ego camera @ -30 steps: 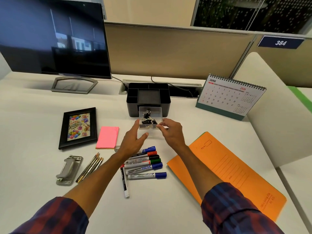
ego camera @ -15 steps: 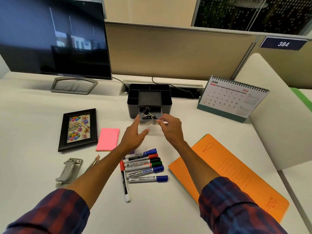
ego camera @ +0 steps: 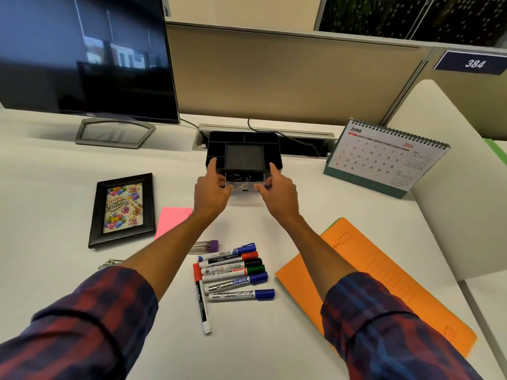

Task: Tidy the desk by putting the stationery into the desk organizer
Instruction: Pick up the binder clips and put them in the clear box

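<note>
The black desk organizer (ego camera: 244, 138) stands at the back of the desk. Its clear drawer (ego camera: 244, 187) sticks out a little at the front, with black binder clips (ego camera: 236, 176) inside. My left hand (ego camera: 211, 193) and my right hand (ego camera: 279, 193) hold the drawer's front corners. Each thumb presses on the drawer's front and each index finger reaches up to the organizer's front face. Several markers (ego camera: 233, 272) lie in a row between my forearms. A pink sticky-note pad (ego camera: 172, 218) and a small tube with a purple cap (ego camera: 205, 246) lie beside my left arm.
A monitor (ego camera: 82, 56) stands at the back left, a desk calendar (ego camera: 384, 157) at the back right. A framed birthday picture (ego camera: 123, 209) lies to the left, an orange folder (ego camera: 384, 283) to the right. A metal part (ego camera: 109, 261) peeks out by my left sleeve.
Both hands have carried the drawer with the clips forward into the organizer's slot, so that it is now mostly inside. My index fingers have reached the organizer's front.
</note>
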